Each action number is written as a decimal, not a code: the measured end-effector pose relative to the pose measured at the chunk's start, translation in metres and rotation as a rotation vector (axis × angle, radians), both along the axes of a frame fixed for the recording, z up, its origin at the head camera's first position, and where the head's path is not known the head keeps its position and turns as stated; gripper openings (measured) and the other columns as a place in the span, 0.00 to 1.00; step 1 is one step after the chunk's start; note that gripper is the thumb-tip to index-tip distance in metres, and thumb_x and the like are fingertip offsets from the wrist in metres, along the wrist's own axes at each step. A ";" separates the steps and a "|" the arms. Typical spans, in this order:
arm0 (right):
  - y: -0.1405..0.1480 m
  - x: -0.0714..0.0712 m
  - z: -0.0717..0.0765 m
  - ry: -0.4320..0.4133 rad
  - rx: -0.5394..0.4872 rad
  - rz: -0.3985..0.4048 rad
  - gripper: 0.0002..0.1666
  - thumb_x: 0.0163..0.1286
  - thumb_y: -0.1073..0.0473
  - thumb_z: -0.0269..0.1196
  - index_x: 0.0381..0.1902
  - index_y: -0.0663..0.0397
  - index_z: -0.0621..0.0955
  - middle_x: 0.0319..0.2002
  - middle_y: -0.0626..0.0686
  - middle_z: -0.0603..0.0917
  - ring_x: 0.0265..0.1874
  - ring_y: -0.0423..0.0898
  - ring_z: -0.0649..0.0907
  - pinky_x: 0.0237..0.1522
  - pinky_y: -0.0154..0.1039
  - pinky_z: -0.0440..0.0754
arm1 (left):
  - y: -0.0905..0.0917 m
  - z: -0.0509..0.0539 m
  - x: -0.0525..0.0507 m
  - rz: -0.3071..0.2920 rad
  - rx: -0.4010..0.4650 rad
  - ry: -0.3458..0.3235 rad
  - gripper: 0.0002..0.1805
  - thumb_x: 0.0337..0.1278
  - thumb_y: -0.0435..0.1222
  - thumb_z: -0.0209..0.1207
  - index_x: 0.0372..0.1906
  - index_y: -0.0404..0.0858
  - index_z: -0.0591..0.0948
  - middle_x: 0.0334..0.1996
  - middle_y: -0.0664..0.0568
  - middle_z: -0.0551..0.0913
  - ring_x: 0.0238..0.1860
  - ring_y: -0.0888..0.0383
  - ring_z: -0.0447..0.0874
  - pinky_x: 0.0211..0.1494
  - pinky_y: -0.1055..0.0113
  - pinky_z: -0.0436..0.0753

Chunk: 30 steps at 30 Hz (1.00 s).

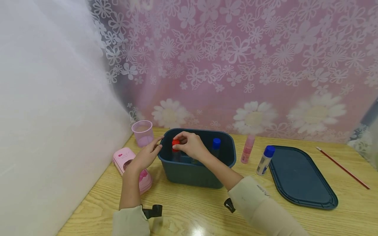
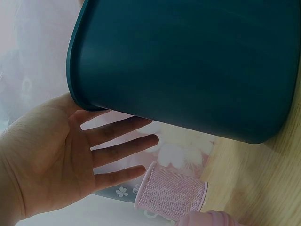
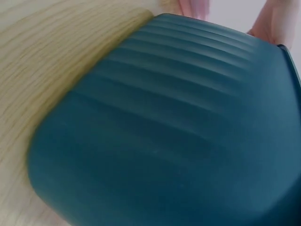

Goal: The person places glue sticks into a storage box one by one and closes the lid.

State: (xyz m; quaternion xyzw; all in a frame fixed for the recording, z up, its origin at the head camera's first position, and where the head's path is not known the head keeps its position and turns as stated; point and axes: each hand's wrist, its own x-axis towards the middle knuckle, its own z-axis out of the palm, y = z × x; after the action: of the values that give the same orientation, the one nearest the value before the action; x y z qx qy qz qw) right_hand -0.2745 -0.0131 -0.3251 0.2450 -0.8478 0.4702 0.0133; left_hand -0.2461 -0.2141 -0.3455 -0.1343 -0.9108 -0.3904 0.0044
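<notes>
Red-capped bottle (image 1: 176,155) pinched in right hand (image 1: 192,146); left hand (image 1: 146,156), outspread, touches smooth, rounded bin (image 1: 192,174).

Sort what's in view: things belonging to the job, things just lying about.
Apparently in the job: bin, red-capped bottle pinched by right hand, blue-capped bottle inside.

Apparently lying about: pink cup, pink case, pink bottle, white bottle, dark lid, red stick.

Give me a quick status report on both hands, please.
Right hand pinching red-capped cylindrical bottle inside dark-teal, rounded plastic bin. Left hand touching bin, fingers extended. Blue-capped cylindrical bottle inside, apparently not blocking.
</notes>
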 end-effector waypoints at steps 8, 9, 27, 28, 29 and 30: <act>-0.002 -0.001 -0.006 -0.039 0.030 0.035 0.13 0.57 0.62 0.67 0.40 0.58 0.79 0.35 0.51 0.80 0.33 0.44 0.81 0.33 0.34 0.79 | -0.001 -0.001 -0.001 -0.001 -0.001 0.006 0.25 0.71 0.45 0.39 0.70 0.46 0.57 0.56 0.37 0.71 0.56 0.42 0.69 0.56 0.43 0.65; -0.003 -0.001 -0.007 -0.045 0.038 0.040 0.12 0.57 0.62 0.68 0.39 0.58 0.79 0.34 0.50 0.80 0.32 0.43 0.80 0.34 0.34 0.79 | -0.001 -0.001 -0.001 -0.003 -0.001 0.007 0.25 0.71 0.45 0.39 0.70 0.45 0.57 0.56 0.37 0.71 0.56 0.42 0.69 0.56 0.43 0.65; -0.005 0.000 -0.009 -0.061 0.157 0.124 0.13 0.57 0.61 0.67 0.38 0.56 0.77 0.33 0.48 0.79 0.32 0.42 0.80 0.37 0.34 0.78 | -0.001 -0.002 -0.002 -0.008 -0.002 0.002 0.25 0.71 0.43 0.39 0.70 0.45 0.57 0.56 0.37 0.71 0.57 0.42 0.69 0.56 0.42 0.65; -0.004 0.000 -0.008 -0.060 0.160 0.125 0.13 0.57 0.60 0.67 0.38 0.56 0.77 0.34 0.48 0.79 0.33 0.43 0.80 0.38 0.34 0.78 | -0.001 -0.002 -0.002 -0.008 -0.003 0.003 0.25 0.71 0.43 0.40 0.70 0.45 0.57 0.56 0.37 0.71 0.57 0.42 0.69 0.56 0.42 0.65; -0.004 0.001 -0.008 -0.060 0.161 0.124 0.13 0.57 0.60 0.67 0.39 0.56 0.77 0.34 0.48 0.79 0.33 0.43 0.80 0.38 0.34 0.78 | -0.001 -0.002 -0.002 -0.009 -0.002 0.002 0.25 0.71 0.43 0.40 0.70 0.45 0.57 0.56 0.37 0.71 0.57 0.42 0.69 0.56 0.42 0.65; -0.003 0.001 -0.007 -0.060 0.162 0.125 0.13 0.58 0.60 0.67 0.40 0.56 0.77 0.35 0.48 0.79 0.34 0.43 0.80 0.39 0.34 0.78 | 0.000 -0.002 -0.002 -0.009 -0.002 0.003 0.25 0.71 0.43 0.40 0.70 0.45 0.57 0.56 0.37 0.71 0.57 0.42 0.69 0.56 0.42 0.65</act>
State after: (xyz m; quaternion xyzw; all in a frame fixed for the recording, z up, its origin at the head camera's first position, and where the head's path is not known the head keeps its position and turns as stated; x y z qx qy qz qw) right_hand -0.2734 -0.0162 -0.3326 0.2835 -0.8660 0.4072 -0.0612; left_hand -0.2479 -0.2146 -0.3475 -0.1389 -0.9105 -0.3895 0.0038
